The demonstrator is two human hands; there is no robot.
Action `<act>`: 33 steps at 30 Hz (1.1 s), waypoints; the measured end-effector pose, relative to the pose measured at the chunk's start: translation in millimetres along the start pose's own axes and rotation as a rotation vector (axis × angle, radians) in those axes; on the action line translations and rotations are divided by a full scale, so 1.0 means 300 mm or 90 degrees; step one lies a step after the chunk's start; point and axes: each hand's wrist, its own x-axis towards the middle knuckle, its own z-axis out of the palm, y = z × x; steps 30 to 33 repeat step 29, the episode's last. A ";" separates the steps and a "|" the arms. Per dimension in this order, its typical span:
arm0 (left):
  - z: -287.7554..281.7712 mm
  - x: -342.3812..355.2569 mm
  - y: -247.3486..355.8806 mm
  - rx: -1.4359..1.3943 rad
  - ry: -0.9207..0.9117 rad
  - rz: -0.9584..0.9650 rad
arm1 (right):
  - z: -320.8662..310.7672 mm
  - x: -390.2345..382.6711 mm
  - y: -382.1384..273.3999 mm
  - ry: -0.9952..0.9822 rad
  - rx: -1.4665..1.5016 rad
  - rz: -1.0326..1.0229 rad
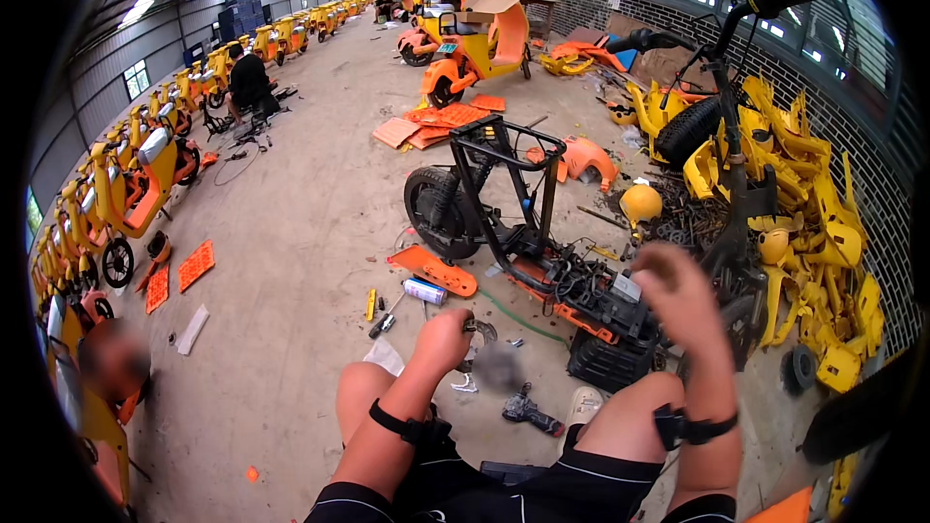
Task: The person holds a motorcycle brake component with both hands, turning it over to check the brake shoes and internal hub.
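My left hand (446,339) is closed around the edge of a curved grey metal part (482,333), held above the floor in front of my knees. My right hand (670,292) is raised beside the wiring and box on the stripped scooter frame (499,194). Its fingers are bent and smeared by motion, so whether it holds anything is unclear. Below my hands a dark cordless power tool (531,413) lies near my shoe. A spray can (424,292) and a screwdriver (386,318) rest on the floor just beyond my left hand.
Yellow body panels (814,232) are heaped along the brick wall at right. Handlebars (717,48) rise in front of them. Orange panels (455,116) lie behind the frame. Yellow scooters (136,179) line the left side. A person in black (250,87) crouches there.
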 end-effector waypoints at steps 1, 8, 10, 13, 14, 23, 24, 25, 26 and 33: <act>0.007 -0.002 0.008 -0.002 -0.002 0.002 | 0.075 0.000 0.124 0.014 -0.105 0.008; -0.011 -0.002 0.092 -0.063 -0.005 0.034 | 0.487 0.031 0.315 -0.303 -0.314 0.127; 0.010 0.026 0.123 -0.090 -0.016 0.050 | 0.536 0.028 0.416 -0.202 -0.159 0.084; 0.038 0.059 0.156 -0.113 -0.008 0.060 | 0.576 0.033 0.509 -0.155 0.049 0.079; 0.049 0.076 0.161 -0.121 -0.011 0.064 | 0.588 0.034 0.534 -0.156 0.115 0.087; 0.053 0.151 0.200 -0.141 0.010 0.055 | 0.585 0.116 0.519 -0.286 0.454 0.282; 0.062 0.155 0.203 -0.145 0.015 0.051 | 0.584 0.124 0.528 -0.288 0.473 0.303; 0.064 0.162 0.209 -0.147 0.020 0.052 | 0.583 0.133 0.531 -0.287 0.494 0.320; 0.065 0.168 0.214 -0.150 0.026 0.053 | 0.583 0.138 0.532 -0.274 0.504 0.317; 0.067 0.177 0.215 -0.148 0.040 0.058 | 0.590 0.147 0.526 -0.247 0.526 0.307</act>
